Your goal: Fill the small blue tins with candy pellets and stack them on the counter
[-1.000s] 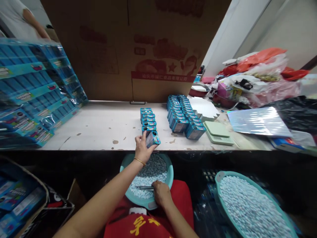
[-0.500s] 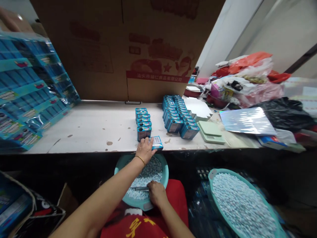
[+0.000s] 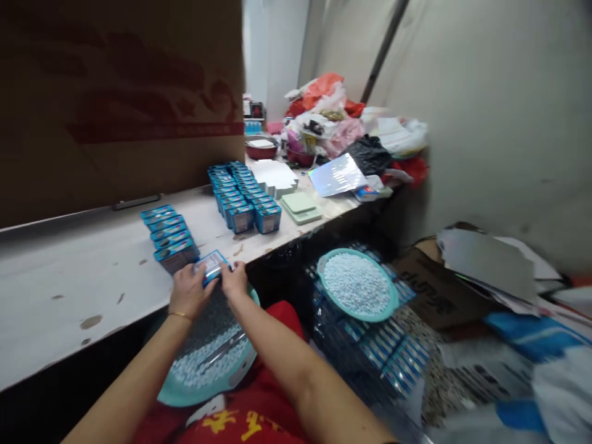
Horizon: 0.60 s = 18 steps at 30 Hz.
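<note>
A small blue box (image 3: 214, 264) lies tilted at the table's front edge, between my two hands. My left hand (image 3: 189, 291) grips its left end, the thumb along the near side. At the right end, the fingers of my right hand (image 3: 234, 281) pinch the box's edge. Just left of it stands a short row of similar blue boxes (image 3: 174, 251). Below my hands is a turquoise basin (image 3: 185, 394) of pale blue candy-like pieces (image 3: 197, 365), partly hidden by my forearms. A metal scoop (image 3: 222, 353) rests on the pieces.
More blue boxes (image 3: 243, 217) stand in two rows beside a pale green scale (image 3: 300, 207) and white card sheets (image 3: 274, 176). A large carton (image 3: 124, 166) rises behind the table. A second turquoise basin (image 3: 393, 299) sits lower right. Plastic bags (image 3: 324, 117) are heaped at the back.
My right hand has let go of the scoop, leaving it in the basin, and come up to the blue box. The view has turned right.
</note>
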Available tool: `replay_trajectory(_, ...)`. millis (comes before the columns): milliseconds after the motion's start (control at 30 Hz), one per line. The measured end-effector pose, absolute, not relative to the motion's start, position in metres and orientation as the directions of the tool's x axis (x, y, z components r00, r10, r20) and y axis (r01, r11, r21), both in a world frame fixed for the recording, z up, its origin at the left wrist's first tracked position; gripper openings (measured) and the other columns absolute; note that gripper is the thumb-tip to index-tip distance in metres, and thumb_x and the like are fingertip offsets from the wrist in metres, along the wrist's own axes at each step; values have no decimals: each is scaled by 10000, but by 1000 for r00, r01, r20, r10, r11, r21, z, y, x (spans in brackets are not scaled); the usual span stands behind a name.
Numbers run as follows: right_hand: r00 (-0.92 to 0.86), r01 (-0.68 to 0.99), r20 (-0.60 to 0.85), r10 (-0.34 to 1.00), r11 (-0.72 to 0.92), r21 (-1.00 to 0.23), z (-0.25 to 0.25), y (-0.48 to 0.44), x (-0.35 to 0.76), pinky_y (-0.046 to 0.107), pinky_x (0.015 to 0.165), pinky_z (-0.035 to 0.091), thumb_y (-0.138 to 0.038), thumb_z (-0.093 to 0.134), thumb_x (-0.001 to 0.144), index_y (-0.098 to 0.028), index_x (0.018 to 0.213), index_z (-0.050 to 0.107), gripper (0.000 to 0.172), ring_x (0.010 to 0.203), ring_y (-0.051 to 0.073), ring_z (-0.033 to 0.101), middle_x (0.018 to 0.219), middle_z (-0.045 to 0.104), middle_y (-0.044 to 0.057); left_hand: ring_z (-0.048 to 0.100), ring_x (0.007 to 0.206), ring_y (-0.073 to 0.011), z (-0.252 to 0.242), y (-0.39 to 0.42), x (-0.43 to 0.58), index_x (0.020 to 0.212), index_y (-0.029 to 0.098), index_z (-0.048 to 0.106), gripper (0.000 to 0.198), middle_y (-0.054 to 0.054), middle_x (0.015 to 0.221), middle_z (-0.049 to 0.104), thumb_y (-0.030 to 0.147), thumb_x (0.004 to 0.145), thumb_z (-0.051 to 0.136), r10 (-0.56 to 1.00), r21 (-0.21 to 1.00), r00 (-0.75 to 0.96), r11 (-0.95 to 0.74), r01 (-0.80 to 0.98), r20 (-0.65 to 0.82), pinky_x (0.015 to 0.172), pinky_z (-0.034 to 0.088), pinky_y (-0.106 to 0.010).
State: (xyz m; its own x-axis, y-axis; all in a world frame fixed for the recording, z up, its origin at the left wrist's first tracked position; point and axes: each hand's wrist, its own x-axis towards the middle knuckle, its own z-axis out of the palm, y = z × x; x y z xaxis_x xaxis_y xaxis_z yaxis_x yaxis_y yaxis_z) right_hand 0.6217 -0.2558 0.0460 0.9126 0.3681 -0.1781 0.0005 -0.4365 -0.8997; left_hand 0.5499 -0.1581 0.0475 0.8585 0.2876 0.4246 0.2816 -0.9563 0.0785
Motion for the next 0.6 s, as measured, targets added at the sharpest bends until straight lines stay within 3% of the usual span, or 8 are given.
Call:
replay_trajectory(100,956,-29,-173,237,-510,-860,45,-254,617,318,804,395,-454,447,766,-159,1015,505,390,911,204,529,968,583,103,429,992,-291,40,-164,535,1019,172,539,370,-129,1042,461,406,738,485,253,147,842,-967,207,476,853,363,-476)
replay_trajectory(200,926,88,-90,366,-442,-893,48,-266,608,278,801,394,-395,476,767,-187,1016,522,327,888,167,530,954,586,56,466,980,-259,40,-170,516,1084,204,504,392,-107,1062,458,384,736,501,333,366,805,-917,155,492,803,443,-440)
replay_trajectory(333,806,430,212,552,-301,-851,78,-268,611,247,838,374,-339,489,772,-238,1072,487,317,946,131,495,1055,523,5,533,893,-201,51,-173,503,1245,219,346,618,-108,1149,381,382,689,561,546,678,708,-724,130,448,658,538,-346)
replay_trajectory(467,583,629,340,738,-145,-763,101,-249,626,255,881,360,-202,462,777,-248,1142,441,369,1008,124,469,1119,480,-4,557,856,-176,59,-167,503,1292,207,256,701,-116,1127,381,354,683,572,666,791,621,-600,118,413,665,546,-340)
replay_trajectory(600,611,631,408,678,-106,-768,79,-240,633,277,926,345,-165,465,751,-238,1203,395,463,1078,141,426,1207,427,34,546,906,-211,50,-150,505,1286,168,275,718,-134,1121,403,397,674,575,728,808,600,-548,217,332,659,541,-345)
